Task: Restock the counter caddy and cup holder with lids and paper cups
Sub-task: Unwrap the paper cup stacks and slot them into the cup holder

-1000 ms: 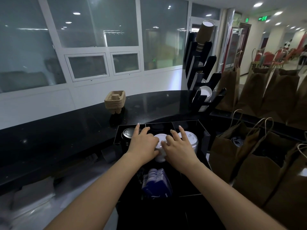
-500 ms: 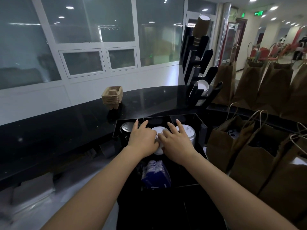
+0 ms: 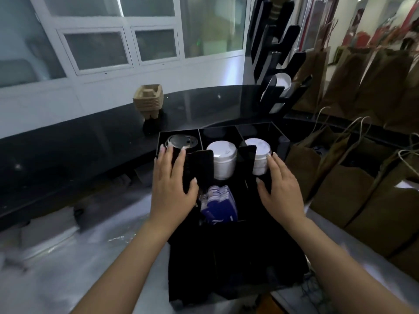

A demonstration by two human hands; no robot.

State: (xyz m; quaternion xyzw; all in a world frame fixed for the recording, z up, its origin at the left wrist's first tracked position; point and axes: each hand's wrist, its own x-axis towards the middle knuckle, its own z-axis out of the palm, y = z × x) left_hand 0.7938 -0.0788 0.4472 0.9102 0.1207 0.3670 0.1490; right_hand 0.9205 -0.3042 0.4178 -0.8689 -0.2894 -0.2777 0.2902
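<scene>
Now left hand (image 3: pixel 171 182) and right hand (image 3: pixel 280 186) flanking caddy (image 3: pixel 226 257), fingers spread

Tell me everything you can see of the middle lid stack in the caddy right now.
The middle lid stack is white, plastic-looking, with a domed top lid, standing upright in the centre rear compartment of the black caddy. Black dividers flank it. Neither the left hand nor the right hand touches it.

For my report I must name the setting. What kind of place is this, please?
Probably a café or takeaway drinks counter: a black caddy holds stacks of white lids, a tall cup holder stands behind it, and brown paper bags line the right.
</scene>
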